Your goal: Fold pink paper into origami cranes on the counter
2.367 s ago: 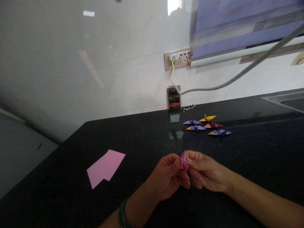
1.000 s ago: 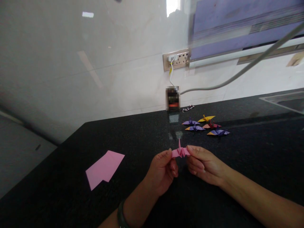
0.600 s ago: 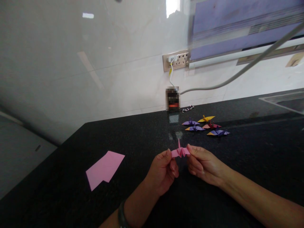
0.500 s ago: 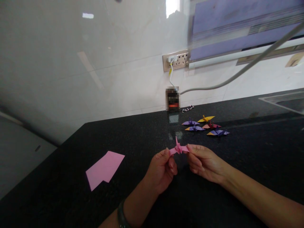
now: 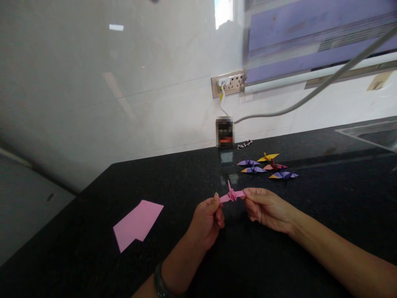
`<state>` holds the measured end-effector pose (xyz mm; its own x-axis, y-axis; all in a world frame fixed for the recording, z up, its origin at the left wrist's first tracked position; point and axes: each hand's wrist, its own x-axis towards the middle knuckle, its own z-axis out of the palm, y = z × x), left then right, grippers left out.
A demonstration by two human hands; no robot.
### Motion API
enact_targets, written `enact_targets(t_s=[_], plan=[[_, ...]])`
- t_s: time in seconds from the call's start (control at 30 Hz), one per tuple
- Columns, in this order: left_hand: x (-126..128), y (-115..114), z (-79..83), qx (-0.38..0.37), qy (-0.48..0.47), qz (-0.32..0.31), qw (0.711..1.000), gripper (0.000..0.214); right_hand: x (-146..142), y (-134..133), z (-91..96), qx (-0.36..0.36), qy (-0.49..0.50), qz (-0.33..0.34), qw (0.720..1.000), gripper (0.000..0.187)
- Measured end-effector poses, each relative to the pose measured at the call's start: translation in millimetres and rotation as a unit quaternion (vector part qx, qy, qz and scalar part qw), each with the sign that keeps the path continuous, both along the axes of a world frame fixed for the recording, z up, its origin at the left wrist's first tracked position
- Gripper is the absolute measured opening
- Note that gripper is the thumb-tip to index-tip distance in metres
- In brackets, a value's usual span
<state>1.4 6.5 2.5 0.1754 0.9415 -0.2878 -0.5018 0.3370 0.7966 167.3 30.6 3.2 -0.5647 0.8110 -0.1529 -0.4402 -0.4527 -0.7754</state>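
Note:
A small pink paper crane [image 5: 232, 194] hangs between my two hands above the black counter [image 5: 173, 182]. My left hand [image 5: 206, 221] pinches its left wing tip between thumb and forefinger. My right hand [image 5: 266, 207] pinches the right wing tip. The wings are stretched flat and one pointed end sticks up in the middle.
Several folded cranes [image 5: 268, 167] in purple, yellow and red lie further back on the counter. Pink paper sheets [image 5: 136, 223] lie to the left. A small dark device [image 5: 225, 132] stands against the wall under a socket strip [image 5: 228, 82]. A grey hose [image 5: 310, 97] crosses the wall.
The bunched pink fold has been pulled open into a crane with spread wings. Both hands have moved apart and a little further from me.

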Motion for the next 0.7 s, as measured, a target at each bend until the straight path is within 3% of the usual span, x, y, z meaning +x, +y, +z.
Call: enact_targets(t_s=[0.47, 0.7], plan=[[-2.8, 3.7, 0.8, -0.015, 0.014, 0.01, 1.0, 0.038, -5.1, -2.1, 0.8, 0.004, -0.043, -0.03, 0.999, 0.028], [-7.7, 3.6, 2.9, 0.027, 0.12, 0.018, 0.992, 0.039, -1.3, -1.8, 2.4, 0.017, -0.074, -0.053, 0.996, 0.032]])
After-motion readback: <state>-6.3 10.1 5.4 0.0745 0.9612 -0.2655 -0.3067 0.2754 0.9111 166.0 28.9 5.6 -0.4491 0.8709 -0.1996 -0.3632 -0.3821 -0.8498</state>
